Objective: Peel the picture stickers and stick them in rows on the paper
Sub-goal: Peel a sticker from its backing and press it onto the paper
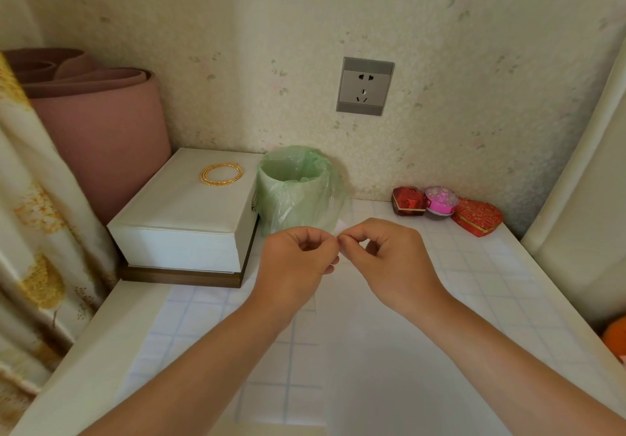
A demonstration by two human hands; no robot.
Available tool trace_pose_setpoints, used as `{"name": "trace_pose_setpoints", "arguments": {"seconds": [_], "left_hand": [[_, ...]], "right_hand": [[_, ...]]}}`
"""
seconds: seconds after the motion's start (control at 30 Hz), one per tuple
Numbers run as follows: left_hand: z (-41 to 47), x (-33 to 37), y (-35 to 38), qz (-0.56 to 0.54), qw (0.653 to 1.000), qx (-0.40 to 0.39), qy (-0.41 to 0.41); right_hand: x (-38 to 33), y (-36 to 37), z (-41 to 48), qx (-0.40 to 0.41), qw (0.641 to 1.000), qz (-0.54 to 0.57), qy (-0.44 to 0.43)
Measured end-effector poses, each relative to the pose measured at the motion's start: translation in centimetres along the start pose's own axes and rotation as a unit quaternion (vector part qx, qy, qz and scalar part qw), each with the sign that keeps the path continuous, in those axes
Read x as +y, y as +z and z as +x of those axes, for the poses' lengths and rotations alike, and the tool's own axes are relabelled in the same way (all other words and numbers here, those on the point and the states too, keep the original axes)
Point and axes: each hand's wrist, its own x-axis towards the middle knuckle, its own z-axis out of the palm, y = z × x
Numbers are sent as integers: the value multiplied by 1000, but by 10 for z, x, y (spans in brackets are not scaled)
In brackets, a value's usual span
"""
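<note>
Your left hand (298,259) & right hand (389,259) meet fingertip to fingertip, both grips pinched on a small pale sticker (341,227). It's mostly hidden by fingers, its pic can't be made out. It's held above the white paper (389,368) on the surface (491,283), just in front of the green-bagged bin (298,192).

We see the scene through one wide-angle camera worn on the person's head, facing forward and down along both forearms. It sits close: the left hand (298,258) and right hand (389,259) fill mid-frame, their fingers (355,232) meeting just above centre. The worktop (491,283) runs below and to both sides of the fingers, bowed by the lens; beyond the fingers the wall (474,63) and its socket (365,86) close the view.
</note>
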Motion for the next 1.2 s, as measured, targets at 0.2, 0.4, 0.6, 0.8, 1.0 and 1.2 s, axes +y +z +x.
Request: {"name": "trace_pose_setpoints", "arguments": {"seconds": [0.2, 0.4, 0.6, 0.8, 1.0, 1.2], "left_hand": [[0, -1, 1, 23, 999, 22, 25], [1, 1, -1, 0, 1000, -4, 24], [2, 6, -2, -13, 999, -1, -37], [19, 19, -31, 137, 988, 72, 8], [31, 35, -58, 144, 980, 129, 33], [37, 33, -71, 99, 990, 105, 0]], "right_hand": [[-4, 1, -1, 1, 1000, 7, -2], [-9, 1, 0, 5, 995, 85, 55], [-10, 0, 6, 32, 973, 174, 150], [-2, 0, 16, 66, 972, 148, 171], [-16, 14, 74, 103, 991, 26, 87], [-22, 43, 157, 49, 984, -170, 38]]}}
